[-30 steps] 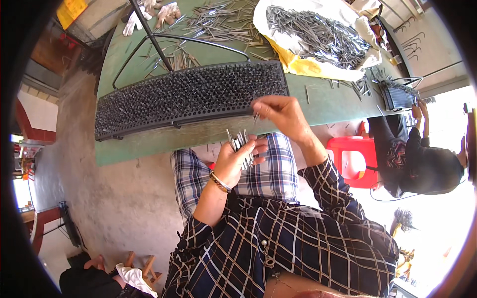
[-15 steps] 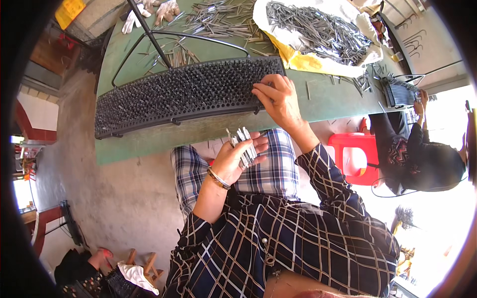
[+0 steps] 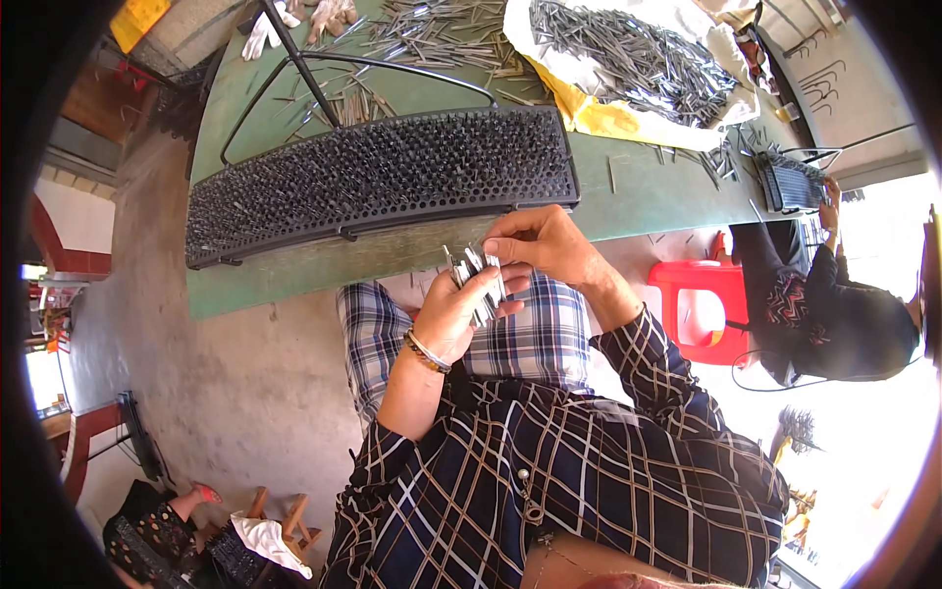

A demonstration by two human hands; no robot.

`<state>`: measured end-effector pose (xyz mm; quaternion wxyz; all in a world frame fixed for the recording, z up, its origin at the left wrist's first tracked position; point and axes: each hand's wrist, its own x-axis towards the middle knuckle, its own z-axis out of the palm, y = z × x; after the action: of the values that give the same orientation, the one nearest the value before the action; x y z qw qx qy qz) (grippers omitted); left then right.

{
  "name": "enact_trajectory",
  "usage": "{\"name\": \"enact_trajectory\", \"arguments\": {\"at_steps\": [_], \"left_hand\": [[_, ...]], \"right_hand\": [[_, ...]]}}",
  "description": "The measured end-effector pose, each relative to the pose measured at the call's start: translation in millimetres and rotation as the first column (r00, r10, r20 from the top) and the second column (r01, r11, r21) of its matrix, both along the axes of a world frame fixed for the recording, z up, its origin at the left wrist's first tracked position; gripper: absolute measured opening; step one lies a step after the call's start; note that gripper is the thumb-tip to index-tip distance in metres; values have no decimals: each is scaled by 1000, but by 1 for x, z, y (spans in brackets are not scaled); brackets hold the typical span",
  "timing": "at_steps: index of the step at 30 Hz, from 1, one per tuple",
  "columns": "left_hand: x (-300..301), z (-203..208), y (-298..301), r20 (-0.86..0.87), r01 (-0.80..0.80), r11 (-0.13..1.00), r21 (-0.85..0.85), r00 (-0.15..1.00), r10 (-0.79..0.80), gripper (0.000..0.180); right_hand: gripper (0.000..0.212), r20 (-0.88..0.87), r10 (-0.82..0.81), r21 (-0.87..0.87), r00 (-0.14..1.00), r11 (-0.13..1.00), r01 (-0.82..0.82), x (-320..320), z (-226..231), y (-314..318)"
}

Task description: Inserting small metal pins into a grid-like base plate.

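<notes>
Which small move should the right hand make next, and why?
Perhaps the right hand should draw one metal strip from the bundle in the left hand: right fingertips are at the bundle's top, and the rack has open holes along its near edge.

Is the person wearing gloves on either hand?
No: the left hand, holding thin metal pieces, and the right hand beside it are both bare, while gloves lie on the green table.

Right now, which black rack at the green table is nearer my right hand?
The long rack in front of you, its right end just beyond your right hand; the other rack is far right, beside another person's hand.
</notes>
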<state>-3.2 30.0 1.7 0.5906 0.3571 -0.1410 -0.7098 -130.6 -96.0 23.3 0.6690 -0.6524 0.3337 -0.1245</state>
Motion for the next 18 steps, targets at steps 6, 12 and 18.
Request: {"name": "enact_trajectory", "arguments": {"at_steps": [6,12,18], "left_hand": [[-1,-8,-2,31,-79,996,33,996,78,31],[1,-8,-2,21,-110,991,78,994,109,32],[2,-8,-4,-42,-71,996,53,996,74,32]], "right_hand": [[17,94,-97,-12,991,995,99,0,-2,-3],[18,203,-238,-335,950,895,296,14,15,-22],[19,253,-267,-369,930,862,347,27,10,-36]]}}
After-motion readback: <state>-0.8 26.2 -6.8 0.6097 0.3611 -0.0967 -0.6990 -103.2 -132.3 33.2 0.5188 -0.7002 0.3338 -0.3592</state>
